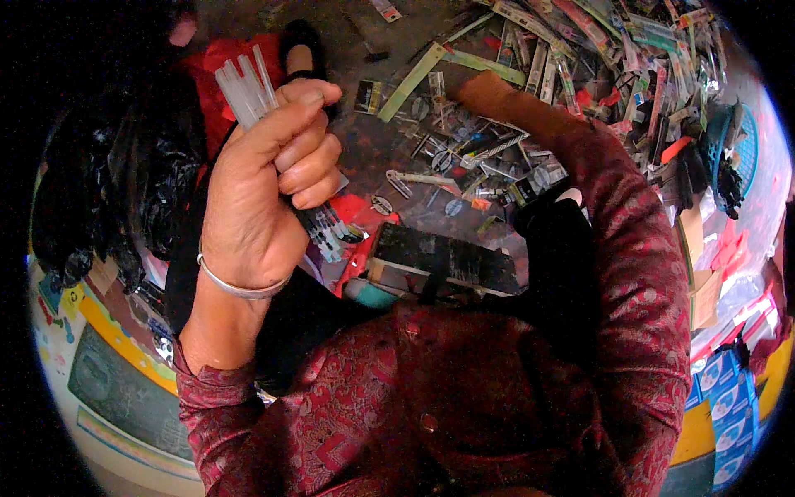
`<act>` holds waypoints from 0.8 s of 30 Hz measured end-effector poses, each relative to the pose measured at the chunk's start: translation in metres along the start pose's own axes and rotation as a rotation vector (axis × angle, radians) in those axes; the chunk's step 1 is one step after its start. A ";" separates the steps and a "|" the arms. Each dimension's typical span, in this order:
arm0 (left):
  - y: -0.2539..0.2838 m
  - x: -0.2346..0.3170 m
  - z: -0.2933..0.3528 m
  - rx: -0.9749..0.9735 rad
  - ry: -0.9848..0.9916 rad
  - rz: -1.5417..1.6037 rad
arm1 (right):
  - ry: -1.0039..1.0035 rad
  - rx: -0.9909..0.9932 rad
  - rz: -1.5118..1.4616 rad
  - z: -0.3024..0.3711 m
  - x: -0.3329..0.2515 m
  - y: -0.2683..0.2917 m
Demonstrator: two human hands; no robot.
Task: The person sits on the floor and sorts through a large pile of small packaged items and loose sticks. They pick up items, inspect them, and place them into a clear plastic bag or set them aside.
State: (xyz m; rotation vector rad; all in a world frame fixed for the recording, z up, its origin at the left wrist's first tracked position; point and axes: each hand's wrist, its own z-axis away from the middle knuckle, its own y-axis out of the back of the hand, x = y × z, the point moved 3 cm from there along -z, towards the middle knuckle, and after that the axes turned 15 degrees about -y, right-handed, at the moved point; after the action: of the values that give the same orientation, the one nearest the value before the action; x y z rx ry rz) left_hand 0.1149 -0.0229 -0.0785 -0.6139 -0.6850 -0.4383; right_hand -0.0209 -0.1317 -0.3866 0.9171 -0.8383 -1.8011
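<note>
My left hand (265,182) is raised at the left, its fingers closed around a bundle of clear plastic pen tubes (246,83). The tubes stick up above the fist, and their dark tips (331,228) show below it. A metal bangle (236,286) circles that wrist. My right arm in a dark red patterned sleeve (629,273) stretches up toward the scattered pen parts (480,149) on the floor. Only the back of my right hand (490,91) shows there, with the fingers hidden among the pieces.
A big heap of pens and packaged strips (596,41) fills the upper right. A blue mesh basket (733,145) stands at the right and a black plastic bag (124,182) at the left. A dark flat board (447,261) lies before me, with blue boxes (729,398) at the lower right.
</note>
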 end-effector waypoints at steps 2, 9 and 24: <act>0.002 0.000 -0.002 -0.030 0.017 0.005 | -0.174 -0.010 -0.036 0.011 0.013 0.026; -0.004 -0.005 0.000 -0.056 0.072 -0.061 | -0.124 0.195 0.050 0.012 0.088 0.018; -0.002 0.002 -0.003 -0.029 0.057 -0.021 | -0.245 0.155 -0.595 -0.039 0.001 -0.001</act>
State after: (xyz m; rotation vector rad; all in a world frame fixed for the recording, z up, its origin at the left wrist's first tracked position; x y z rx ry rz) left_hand 0.1163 -0.0268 -0.0786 -0.6196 -0.6318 -0.4844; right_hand 0.0115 -0.1388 -0.4066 1.1437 -0.9301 -2.4254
